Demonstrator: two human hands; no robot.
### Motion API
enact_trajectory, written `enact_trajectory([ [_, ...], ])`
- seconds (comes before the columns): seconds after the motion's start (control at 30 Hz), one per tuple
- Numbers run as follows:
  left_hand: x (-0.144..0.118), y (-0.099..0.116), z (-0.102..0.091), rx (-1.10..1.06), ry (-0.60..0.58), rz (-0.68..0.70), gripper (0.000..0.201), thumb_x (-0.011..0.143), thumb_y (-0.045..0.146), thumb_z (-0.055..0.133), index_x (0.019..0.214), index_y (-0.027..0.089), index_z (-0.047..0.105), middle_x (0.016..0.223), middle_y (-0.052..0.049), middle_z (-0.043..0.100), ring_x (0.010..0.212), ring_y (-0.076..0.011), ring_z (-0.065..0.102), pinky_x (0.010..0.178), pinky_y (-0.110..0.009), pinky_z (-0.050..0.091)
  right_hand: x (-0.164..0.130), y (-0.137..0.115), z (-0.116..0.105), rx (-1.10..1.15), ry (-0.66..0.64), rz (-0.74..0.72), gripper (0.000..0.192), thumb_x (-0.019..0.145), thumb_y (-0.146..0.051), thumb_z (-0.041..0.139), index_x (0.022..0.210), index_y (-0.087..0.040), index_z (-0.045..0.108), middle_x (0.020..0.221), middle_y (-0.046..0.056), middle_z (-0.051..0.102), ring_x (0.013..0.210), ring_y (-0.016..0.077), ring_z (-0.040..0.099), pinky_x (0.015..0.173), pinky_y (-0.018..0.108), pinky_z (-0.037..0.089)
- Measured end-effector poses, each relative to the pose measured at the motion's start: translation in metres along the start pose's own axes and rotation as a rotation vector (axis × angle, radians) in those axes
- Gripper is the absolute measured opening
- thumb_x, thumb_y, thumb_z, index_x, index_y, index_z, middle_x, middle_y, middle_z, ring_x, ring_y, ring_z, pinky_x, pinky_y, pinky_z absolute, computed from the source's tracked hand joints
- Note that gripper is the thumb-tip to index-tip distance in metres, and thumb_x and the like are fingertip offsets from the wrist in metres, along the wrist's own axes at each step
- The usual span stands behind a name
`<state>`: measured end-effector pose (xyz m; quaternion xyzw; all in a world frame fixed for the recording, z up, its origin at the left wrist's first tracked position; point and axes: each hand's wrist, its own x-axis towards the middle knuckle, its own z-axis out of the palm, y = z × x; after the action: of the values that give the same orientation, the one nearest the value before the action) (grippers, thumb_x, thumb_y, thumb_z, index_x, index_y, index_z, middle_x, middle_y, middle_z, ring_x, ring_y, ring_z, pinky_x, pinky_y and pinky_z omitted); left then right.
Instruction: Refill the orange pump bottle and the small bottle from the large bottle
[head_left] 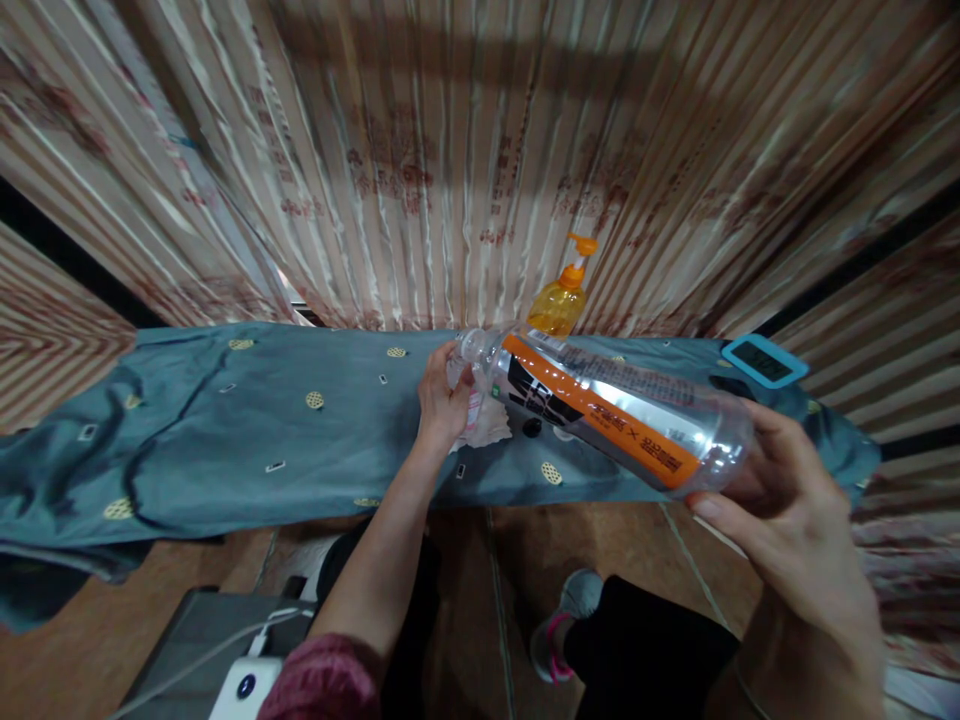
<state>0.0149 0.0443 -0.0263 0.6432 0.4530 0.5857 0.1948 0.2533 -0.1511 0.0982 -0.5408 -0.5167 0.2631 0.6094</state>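
Observation:
A large clear plastic bottle (600, 410) with an orange, black and silver label is tilted across the middle, its neck to the left. My right hand (795, 530) grips its base, thumb below and fingers behind. No liquid shows inside it. Close by the bottle's mouth, my left hand (444, 398) has its fingers closed around a small clear container (454, 370), mostly hidden by the fingers. Whether the bottle's mouth touches that container I cannot tell. Beneath the left hand lies a crumpled white tissue (489, 425). Just right of it is a small black round piece (531, 428).
The narrow table has a grey-green patterned cloth (210, 420). A yellow pump bottle (559, 300) stands at its back, against the striped curtain (450, 180). To the right is a blue-framed digital timer (765, 361). A white power bank (246, 688) with a cable lies lower left.

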Motion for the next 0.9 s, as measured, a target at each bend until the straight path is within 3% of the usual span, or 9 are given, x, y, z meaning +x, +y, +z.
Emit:
enact_trajectory([
  [0.17,-0.0004,-0.0014,0.0007,0.016,0.009,0.001,0.049,0.095,0.061,0.049,0.121,0.021,0.060,0.113,-0.011,0.071,0.108,-0.0285,0.067,0.096,-0.045,0.054,-0.0001,0.0023,-0.0013,-0.046,-0.036,-0.010,0.068,0.060,-0.024,0.095,0.119,-0.041,0.067,0.120,-0.004,0.074,0.099,0.0210,0.074,0.076,0.027,0.065],
  [0.3,-0.0005,-0.0028,0.0005,0.013,0.005,0.007,0.050,0.094,0.059,0.051,0.122,0.019,0.060,0.114,-0.013,0.071,0.109,-0.0296,0.067,0.097,-0.047,0.054,0.0000,0.0034,-0.0028,-0.084,-0.011,-0.008,0.068,0.059,-0.029,0.096,0.120,-0.037,0.067,0.118,-0.001,0.075,0.096,0.0231,0.076,0.073,0.028,0.065],
  [0.73,-0.0002,0.0001,-0.0009,0.008,-0.010,-0.002,0.050,0.094,0.060,0.051,0.123,0.020,0.060,0.114,-0.012,0.071,0.109,-0.0298,0.068,0.098,-0.048,0.054,0.0001,0.0043,-0.0027,-0.008,0.027,0.043,0.074,0.049,-0.020,0.098,0.116,-0.037,0.070,0.112,-0.005,0.077,0.086,0.0184,0.076,0.070,0.021,0.064],
  [0.9,-0.0004,-0.0004,-0.0008,0.006,-0.005,-0.009,0.048,0.094,0.060,0.052,0.122,0.022,0.060,0.114,-0.011,0.071,0.109,-0.0290,0.068,0.097,-0.047,0.055,0.0011,0.0043,-0.0028,-0.061,0.007,0.045,0.072,0.055,-0.026,0.097,0.119,-0.035,0.067,0.115,0.000,0.076,0.087,0.0229,0.076,0.071,0.030,0.066],
])
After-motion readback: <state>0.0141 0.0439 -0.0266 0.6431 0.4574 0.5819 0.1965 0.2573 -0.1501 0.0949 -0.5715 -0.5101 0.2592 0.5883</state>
